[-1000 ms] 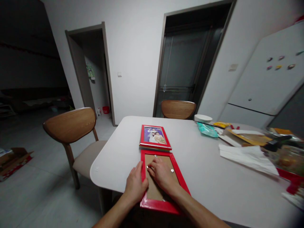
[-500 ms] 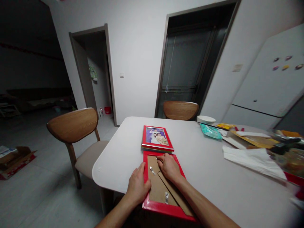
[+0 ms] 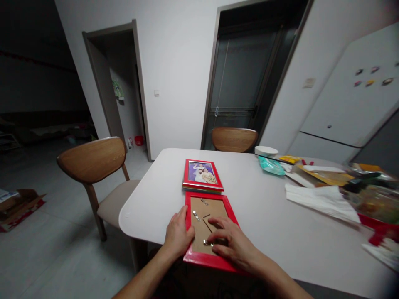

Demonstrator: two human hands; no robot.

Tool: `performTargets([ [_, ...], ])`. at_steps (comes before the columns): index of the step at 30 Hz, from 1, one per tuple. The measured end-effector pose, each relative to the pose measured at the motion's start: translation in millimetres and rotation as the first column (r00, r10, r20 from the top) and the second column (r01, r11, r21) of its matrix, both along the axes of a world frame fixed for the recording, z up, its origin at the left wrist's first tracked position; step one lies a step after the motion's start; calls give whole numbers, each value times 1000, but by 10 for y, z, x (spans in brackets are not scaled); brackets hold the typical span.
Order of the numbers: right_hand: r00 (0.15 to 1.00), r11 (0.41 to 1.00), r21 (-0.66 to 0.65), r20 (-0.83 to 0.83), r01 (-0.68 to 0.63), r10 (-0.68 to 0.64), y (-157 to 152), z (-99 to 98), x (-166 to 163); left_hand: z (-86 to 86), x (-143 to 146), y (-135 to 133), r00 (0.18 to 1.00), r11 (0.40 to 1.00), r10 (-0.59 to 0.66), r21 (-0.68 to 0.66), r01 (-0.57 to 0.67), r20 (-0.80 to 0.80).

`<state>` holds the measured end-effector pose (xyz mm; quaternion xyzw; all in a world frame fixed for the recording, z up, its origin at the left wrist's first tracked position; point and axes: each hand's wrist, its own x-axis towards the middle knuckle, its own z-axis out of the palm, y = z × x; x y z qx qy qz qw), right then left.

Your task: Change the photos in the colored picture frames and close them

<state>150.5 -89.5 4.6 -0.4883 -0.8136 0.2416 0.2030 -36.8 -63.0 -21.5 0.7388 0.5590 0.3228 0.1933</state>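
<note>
A red picture frame (image 3: 205,259) lies face down near the table's front edge, its brown backing board (image 3: 198,232) upward. My left hand (image 3: 178,233) is closed around its left side, thumb on top of the rim. Over the lower part of the backing hovers my right hand (image 3: 237,245), fingers bent and apart, the fingertips at a small metal clip (image 3: 205,242). Two more clips show, an upper one (image 3: 204,202) and a left one (image 3: 196,215). Just beyond lies another red frame (image 3: 186,172), face up with a photo of people (image 3: 202,172) in it.
On the white table (image 3: 149,199), the right side bears a teal packet (image 3: 271,165), a white bowl (image 3: 266,151), white paper (image 3: 321,201) and assorted clutter. Wooden chairs stand at the left (image 3: 93,160) and far side (image 3: 234,140).
My right hand has moved from the upper clip down towards the lower clip, uncovering the top of the backing. My left hand keeps its hold. The view has shifted slightly.
</note>
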Motion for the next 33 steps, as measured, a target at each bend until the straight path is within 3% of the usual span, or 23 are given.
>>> performTargets([
  [8, 960, 961, 148, 118, 234, -252, 43, -53, 56, 13, 120, -7, 999, 1000, -12, -2, 12, -36],
  [13, 946, 945, 161, 111, 286, -306, 94, -81, 137, -32, 209, 24, 999, 1000, -23, -12, 22, -38],
  [16, 933, 933, 147, 102, 328, -344, 107, -34, 183, -4, 223, 16, 999, 999, -21, -29, 23, 46],
  [18, 926, 928, 151, 112, 342, -360, 95, 46, 167, 56, 251, -1, 983, 999, -12, -33, 18, 183],
  [20, 929, 925, 180, 101, 335, -356, 71, 158, 93, 144, 292, -17, 919, 996, -22, -74, 55, 394],
  [23, 947, 924, 223, 11, 311, -322, 44, 326, -58, 284, 286, -15, 685, 962, -5, -185, 203, 728],
  [26, 947, 926, 201, -101, 320, -305, 68, 393, -64, 357, 80, 25, 499, 937, 74, -232, 261, 863],
  [31, 871, 862, 145, -163, 486, -463, 161, 210, 258, 288, -383, 84, 463, 930, 208, -321, 180, 862],
  [33, 845, 864, 12, -213, 504, -490, 164, 130, 292, 241, -393, 80, 442, 914, 232, -350, 206, 866],
])
